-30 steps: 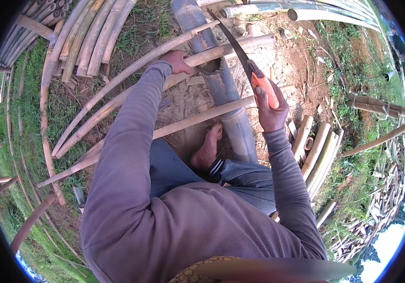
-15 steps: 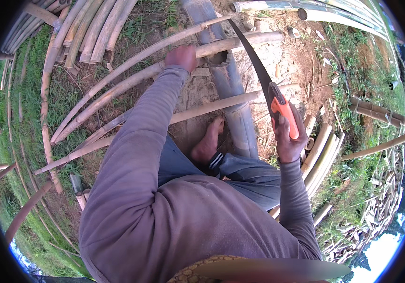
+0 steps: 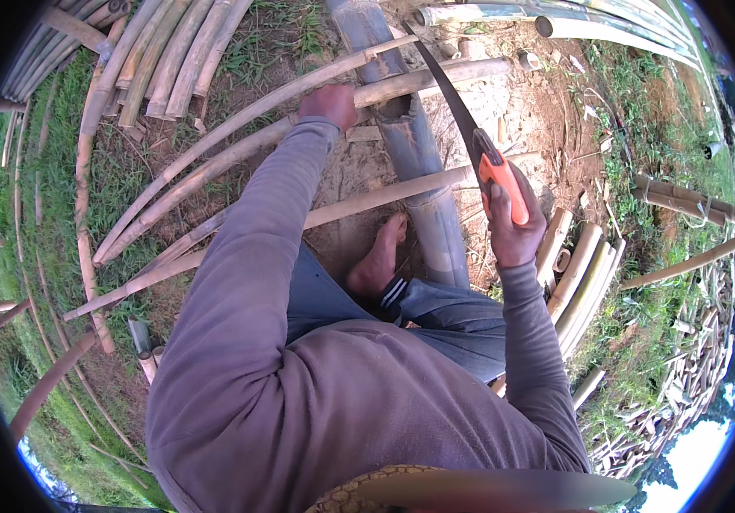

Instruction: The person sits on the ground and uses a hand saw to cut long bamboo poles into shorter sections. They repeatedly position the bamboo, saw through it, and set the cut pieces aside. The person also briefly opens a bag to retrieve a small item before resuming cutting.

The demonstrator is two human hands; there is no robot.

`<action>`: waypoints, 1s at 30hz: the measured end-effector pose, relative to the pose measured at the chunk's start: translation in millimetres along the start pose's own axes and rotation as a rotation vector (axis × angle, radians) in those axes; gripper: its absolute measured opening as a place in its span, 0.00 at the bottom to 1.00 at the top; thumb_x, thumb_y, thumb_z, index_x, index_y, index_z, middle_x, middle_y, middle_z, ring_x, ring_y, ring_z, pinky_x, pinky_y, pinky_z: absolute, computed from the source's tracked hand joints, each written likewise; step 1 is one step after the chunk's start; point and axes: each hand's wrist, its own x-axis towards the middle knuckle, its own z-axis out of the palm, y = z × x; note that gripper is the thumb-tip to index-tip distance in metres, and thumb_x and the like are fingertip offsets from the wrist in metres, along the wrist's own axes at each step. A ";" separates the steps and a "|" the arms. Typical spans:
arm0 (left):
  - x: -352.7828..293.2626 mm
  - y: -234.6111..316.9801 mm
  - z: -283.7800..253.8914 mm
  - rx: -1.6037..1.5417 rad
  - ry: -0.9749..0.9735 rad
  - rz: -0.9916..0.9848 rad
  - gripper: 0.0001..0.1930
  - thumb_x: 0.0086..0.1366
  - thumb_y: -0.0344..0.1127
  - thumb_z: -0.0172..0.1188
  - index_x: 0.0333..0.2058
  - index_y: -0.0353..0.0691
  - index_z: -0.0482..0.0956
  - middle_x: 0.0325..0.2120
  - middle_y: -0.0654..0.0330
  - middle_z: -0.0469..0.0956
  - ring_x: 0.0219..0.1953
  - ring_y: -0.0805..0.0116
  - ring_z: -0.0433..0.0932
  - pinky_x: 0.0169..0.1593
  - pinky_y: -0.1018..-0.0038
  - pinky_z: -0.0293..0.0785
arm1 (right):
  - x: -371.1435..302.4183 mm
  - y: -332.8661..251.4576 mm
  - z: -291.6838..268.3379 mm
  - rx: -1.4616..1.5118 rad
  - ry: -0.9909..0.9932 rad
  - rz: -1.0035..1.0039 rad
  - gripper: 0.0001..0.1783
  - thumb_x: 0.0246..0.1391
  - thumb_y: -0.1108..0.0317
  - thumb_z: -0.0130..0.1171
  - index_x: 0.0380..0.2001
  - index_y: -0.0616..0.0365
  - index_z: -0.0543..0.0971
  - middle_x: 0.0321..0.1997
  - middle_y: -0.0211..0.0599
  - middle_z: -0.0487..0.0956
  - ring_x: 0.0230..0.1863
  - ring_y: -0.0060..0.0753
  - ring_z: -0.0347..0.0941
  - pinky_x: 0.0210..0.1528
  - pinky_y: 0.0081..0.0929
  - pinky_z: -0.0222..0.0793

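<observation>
My left hand [image 3: 328,105] is closed around a bamboo pole [image 3: 239,147] that lies across a thick grey bamboo trunk [image 3: 414,154]. My right hand [image 3: 519,229] grips a pruning saw [image 3: 504,184] by its orange and black handle. Its dark curved blade [image 3: 446,85] points away from me, over the far end of the held pole, with the tip near the end of a thinner bamboo strip [image 3: 299,83]. Whether the teeth touch the pole I cannot tell. Nearer to me, another bamboo pole [image 3: 384,197] also crosses the trunk.
Bamboo poles [image 3: 181,60] lie stacked at the far left, and greener ones [image 3: 590,30] at the far right. Short cut lengths [image 3: 577,274] rest beside my right forearm. My bare foot [image 3: 377,256] is next to the trunk. Offcuts [image 3: 684,385] are heaped at the right.
My right hand has shifted forward and left with the saw, so the blade sits farther across the poles. My left hand stays on its pole.
</observation>
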 end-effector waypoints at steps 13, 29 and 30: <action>16.9 -6.5 4.3 0.024 -0.175 0.084 0.32 0.59 0.54 0.70 0.57 0.40 0.83 0.55 0.44 0.82 0.55 0.46 0.83 0.63 0.57 0.77 | 64.6 28.1 48.1 0.102 -0.009 0.024 0.23 0.65 0.68 0.65 0.60 0.67 0.79 0.46 0.40 0.87 0.45 0.23 0.80 0.50 0.26 0.78; 28.0 -12.8 2.4 -0.279 -0.382 0.102 0.28 0.55 0.50 0.73 0.45 0.32 0.82 0.25 0.55 0.82 0.21 0.65 0.80 0.30 0.66 0.78 | 51.0 34.9 41.8 0.115 0.028 0.079 0.23 0.66 0.65 0.65 0.59 0.66 0.80 0.48 0.41 0.86 0.47 0.22 0.78 0.52 0.25 0.76; 27.3 -18.6 4.2 -0.305 -0.362 0.110 0.27 0.55 0.49 0.74 0.43 0.31 0.82 0.24 0.56 0.82 0.20 0.66 0.79 0.29 0.67 0.77 | 32.9 16.6 28.2 0.038 0.006 0.107 0.23 0.67 0.66 0.64 0.60 0.67 0.79 0.50 0.40 0.86 0.49 0.23 0.79 0.53 0.25 0.76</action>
